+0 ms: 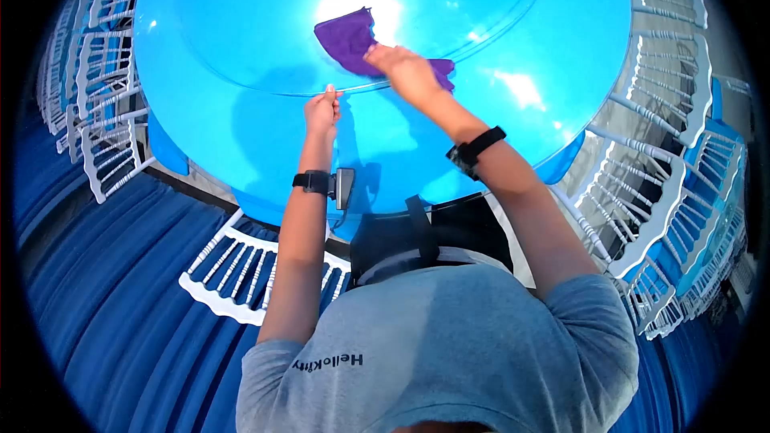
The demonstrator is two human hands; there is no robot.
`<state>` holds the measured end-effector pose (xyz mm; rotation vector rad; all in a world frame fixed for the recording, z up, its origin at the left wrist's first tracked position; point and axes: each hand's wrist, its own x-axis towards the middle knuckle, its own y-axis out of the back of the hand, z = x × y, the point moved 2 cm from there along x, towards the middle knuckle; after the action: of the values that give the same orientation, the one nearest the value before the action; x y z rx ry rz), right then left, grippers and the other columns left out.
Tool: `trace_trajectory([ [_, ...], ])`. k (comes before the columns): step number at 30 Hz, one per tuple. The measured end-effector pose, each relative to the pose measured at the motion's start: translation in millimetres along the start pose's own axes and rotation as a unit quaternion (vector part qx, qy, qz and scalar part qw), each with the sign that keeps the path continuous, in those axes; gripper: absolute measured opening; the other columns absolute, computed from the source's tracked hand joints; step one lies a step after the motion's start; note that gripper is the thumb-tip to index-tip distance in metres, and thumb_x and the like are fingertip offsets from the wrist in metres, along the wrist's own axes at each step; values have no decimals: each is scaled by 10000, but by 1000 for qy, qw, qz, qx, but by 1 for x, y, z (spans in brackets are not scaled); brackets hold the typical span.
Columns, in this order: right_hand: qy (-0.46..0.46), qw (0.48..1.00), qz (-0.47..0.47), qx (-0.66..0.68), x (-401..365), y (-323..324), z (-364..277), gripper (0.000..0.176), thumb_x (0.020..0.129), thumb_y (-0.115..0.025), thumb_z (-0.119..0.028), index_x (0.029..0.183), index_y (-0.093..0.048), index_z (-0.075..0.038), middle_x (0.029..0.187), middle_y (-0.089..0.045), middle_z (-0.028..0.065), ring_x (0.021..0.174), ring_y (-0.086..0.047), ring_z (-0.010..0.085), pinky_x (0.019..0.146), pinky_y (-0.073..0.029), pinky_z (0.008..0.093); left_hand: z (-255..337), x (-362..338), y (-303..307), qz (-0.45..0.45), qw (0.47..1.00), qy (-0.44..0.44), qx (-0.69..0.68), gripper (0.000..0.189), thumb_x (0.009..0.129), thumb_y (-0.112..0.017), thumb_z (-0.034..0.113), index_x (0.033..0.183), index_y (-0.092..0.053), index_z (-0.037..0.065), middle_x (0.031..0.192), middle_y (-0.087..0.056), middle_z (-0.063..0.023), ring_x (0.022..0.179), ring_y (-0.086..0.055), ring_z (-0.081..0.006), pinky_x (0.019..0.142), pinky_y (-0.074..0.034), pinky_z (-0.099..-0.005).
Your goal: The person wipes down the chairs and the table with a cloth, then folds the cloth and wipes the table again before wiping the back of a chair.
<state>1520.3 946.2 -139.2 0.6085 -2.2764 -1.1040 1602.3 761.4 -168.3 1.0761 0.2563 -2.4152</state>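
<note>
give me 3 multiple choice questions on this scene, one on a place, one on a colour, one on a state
1. Where does the cloth lie?
A) on a chair
B) on the glass disc on the table
C) on the floor

2. What colour is the cloth?
A) purple
B) yellow
C) white

3. How is the left hand?
A) flat on the cloth
B) hanging by the side
C) grip closed on the disc's rim

Answers:
1 B, it lies on the disc under the right hand.
2 A, it shows purple against the blue table.
3 C, the hand pinches the rim's edge.
</note>
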Motion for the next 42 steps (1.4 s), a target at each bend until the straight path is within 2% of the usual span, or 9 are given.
trace_trajectory([
  [8,-99,985,123,-62,27,57,113,455,685,-480,73,1094,-575,-104,1154,-562,85,1116,-499,252,923,-417,349,-3,-10,-6,45,998,-31,-33,280,860,-587,261,729,-596,14,563,-470,20,436,-374,-47,378,-278,-194],
  [17,-168,970,122,127,-50,73,58,379,682,-563,8,1057,-575,-44,1032,-607,144,964,-577,299,854,-443,357,-18,-33,-6,72,995,-53,-49,343,884,-542,318,693,-583,36,555,-433,32,450,-329,-42,411,-233,-190],
  [21,-333,906,103,238,-145,75,15,374,678,-543,2,1051,-561,13,939,-615,155,860,-603,214,786,-444,291,-17,-63,-43,28,997,-73,-4,358,910,-494,320,759,-609,16,571,-441,36,498,-361,-37,456,-264,-182],
  [25,-315,918,13,240,-168,90,5,328,730,-521,11,1056,-538,34,934,-604,134,835,-576,183,773,-440,276,-20,-68,-65,1,996,-58,-64,307,917,-490,271,835,-622,7,580,-446,39,522,-373,-29,477,-281,-179],
  [29,-482,817,41,314,-152,89,11,218,874,-475,-55,1064,-523,40,1010,-572,83,892,-529,122,797,-420,258,-27,-55,-64,16,995,-91,-42,260,902,-526,236,852,-622,0,583,-460,38,520,-376,-24,485,-288,-170],
  [31,-536,648,112,529,-135,72,8,298,898,-466,-121,1154,-475,29,1075,-551,93,959,-515,135,856,-396,264,-24,-56,-66,13,993,-90,-71,239,889,-548,216,848,-620,-8,585,-466,38,524,-378,-22,486,-292,-167],
  [36,-494,445,138,734,-113,29,1,418,889,-421,-137,1260,-352,41,1224,-460,167,1123,-462,236,990,-340,367,-23,-57,-68,0,994,-69,-83,225,880,-562,199,837,-614,-16,587,-466,36,518,-371,-21,472,-282,-169],
  [38,-369,352,161,845,-107,17,2,428,875,-449,-152,1250,-359,34,1226,-456,177,1121,-466,257,995,-338,392,-23,-58,-71,5,992,-66,-106,223,881,-560,196,828,-611,-14,587,-466,34,516,-369,-22,471,-280,-169],
  [42,-407,431,148,791,-101,21,4,425,872,-462,-164,1236,-365,31,1209,-467,176,1118,-468,273,993,-339,404,-21,-51,-69,9,984,-53,-168,229,887,-552,194,802,-601,-13,576,-453,32,514,-360,-24,468,-274,-172],
])
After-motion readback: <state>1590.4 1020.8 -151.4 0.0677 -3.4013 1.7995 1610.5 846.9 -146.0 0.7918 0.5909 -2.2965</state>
